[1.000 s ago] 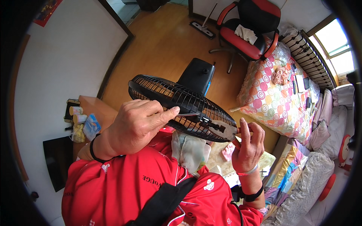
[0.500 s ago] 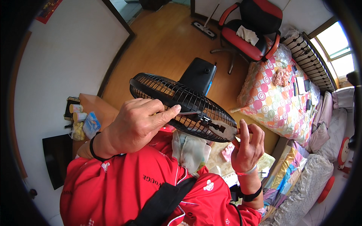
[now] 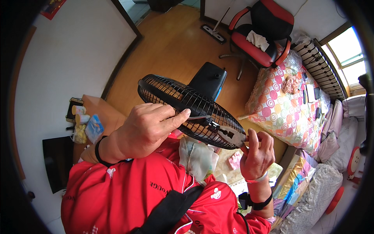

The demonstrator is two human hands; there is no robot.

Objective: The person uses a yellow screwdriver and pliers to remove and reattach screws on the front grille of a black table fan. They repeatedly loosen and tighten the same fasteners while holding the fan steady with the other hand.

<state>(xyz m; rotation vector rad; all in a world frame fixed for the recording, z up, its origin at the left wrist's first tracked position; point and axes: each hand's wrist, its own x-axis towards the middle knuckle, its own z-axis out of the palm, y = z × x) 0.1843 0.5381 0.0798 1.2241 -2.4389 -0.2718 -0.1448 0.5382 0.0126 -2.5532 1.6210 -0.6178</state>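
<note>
Head cam, L hand (image 3: 148, 126) & R hand (image 3: 258, 154) pinching blk fan (image 3: 199, 104), dk lettering (image 3: 157, 185) on red top (image 3: 124, 191)

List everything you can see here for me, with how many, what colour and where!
Fan: one, black, middle
Flat piece: one, greyish, by the fan's cage
Chair: one, red and black, top right
Cloth: one, whitish, on the chair
Mop: one, black and pale, on the floor
Floor: one, brown, top middle
Bedspread: one, pale with coloured circles, right
Window: one, bright white, far right
Canisters: two, whitish, left
Bag: one, blue and clear, beside the canisters
Panel: one, black, lower left
Shirt: one, red, bottom
Left hand: one, black wristband, at the fan
Right hand: one, black wristband, at the fan's right edge
</note>
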